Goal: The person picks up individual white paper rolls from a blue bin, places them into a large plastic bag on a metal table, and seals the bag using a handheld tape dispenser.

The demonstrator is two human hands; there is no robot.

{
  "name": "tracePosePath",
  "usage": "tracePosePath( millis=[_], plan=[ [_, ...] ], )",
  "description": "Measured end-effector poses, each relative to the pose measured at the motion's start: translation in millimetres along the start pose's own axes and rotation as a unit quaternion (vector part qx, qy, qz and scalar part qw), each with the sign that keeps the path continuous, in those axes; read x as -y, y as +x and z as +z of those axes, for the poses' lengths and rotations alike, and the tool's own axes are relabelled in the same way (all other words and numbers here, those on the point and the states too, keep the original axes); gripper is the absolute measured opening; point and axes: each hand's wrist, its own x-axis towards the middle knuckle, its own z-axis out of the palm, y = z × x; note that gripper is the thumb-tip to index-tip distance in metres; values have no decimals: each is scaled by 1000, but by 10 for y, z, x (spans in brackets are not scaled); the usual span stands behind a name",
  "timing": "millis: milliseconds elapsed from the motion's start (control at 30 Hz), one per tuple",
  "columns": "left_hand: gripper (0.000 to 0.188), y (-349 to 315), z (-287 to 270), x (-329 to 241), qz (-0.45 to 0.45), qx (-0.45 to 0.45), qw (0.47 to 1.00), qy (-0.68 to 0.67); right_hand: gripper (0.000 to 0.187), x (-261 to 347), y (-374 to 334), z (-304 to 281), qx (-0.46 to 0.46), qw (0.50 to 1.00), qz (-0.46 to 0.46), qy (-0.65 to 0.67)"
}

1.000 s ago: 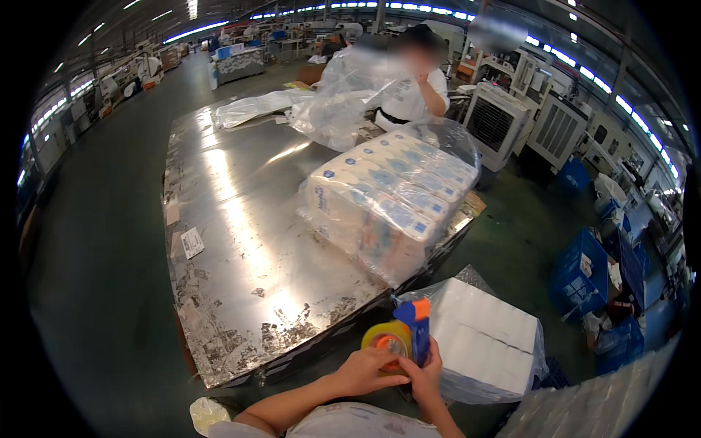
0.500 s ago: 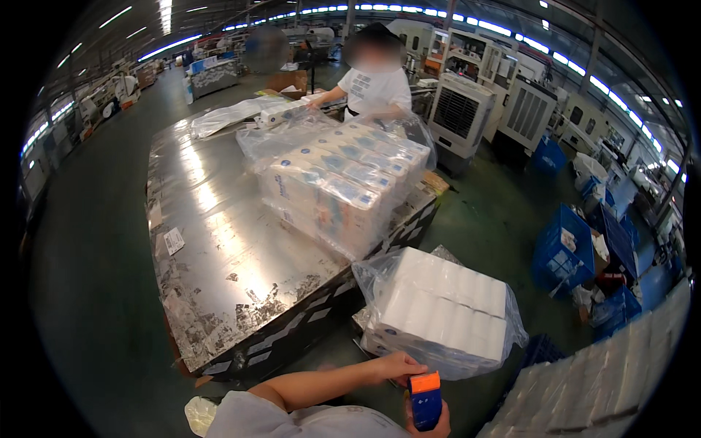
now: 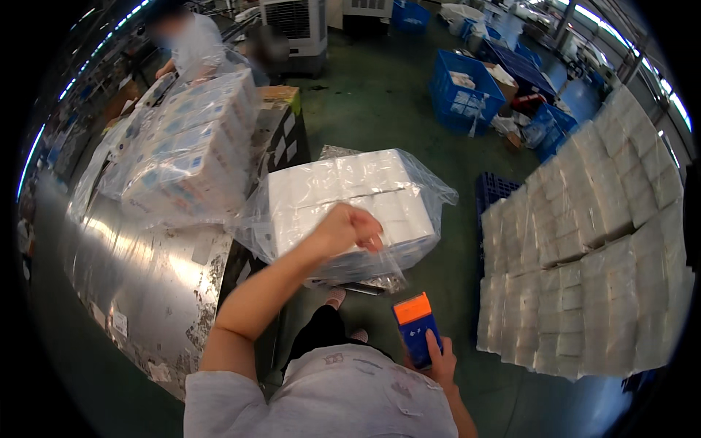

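Observation:
My left hand [image 3: 349, 228] is over the near side of a clear bag [image 3: 431, 191] packed with white paper rolls [image 3: 347, 179]. Its fingers are pinched on the end of a clear tape strip [image 3: 393, 269], which runs down toward my right hand. My right hand [image 3: 439, 359], lower and to the right, grips a blue tape dispenser [image 3: 418, 337] with an orange end. The dispenser is held up, apart from the bag. The bag's plastic is gathered loosely at its left and right ends, and it rests on a low metal stand [image 3: 372, 283] that is mostly hidden.
A metal table [image 3: 157, 255] on the left bears a large wrapped bundle of packs [image 3: 193, 146], with a co-worker [image 3: 197, 44] behind it. On the right, wrapped white packs [image 3: 577, 255] are stacked on a blue pallet [image 3: 493, 190]. Blue crates [image 3: 464, 98] stand farther back.
My left hand has moved away from the dispenser's orange end to above the bag, drawing out tape. The view has swung right and down, bringing the stacked packs fully into sight.

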Motion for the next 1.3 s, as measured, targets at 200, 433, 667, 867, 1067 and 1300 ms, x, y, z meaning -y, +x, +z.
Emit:
tracePosePath(
  millis=[200,433,667,867,1067,1300],
  plan=[
    [12,1005,-1355,-415,80,-119,987,70,74,-304,-334,253,66,988,103,-96],
    [11,2437,-1811,536,95,-236,913,318,56,-223,451,623,61,982,125,-130],
    [14,2868,-2054,1679,-94,36,955,281,55,205,1394,804,55,983,122,-128],
    [42,2785,-1986,1980,-191,175,885,387,54,325,1771,947,77,983,115,-123],
    [40,2091,-1153,1034,152,-119,854,483,53,337,1820,987,89,984,106,-115],
    [73,1096,469,1963,390,-13,790,472,51,202,1658,911,79,986,111,-97]
  ],
)
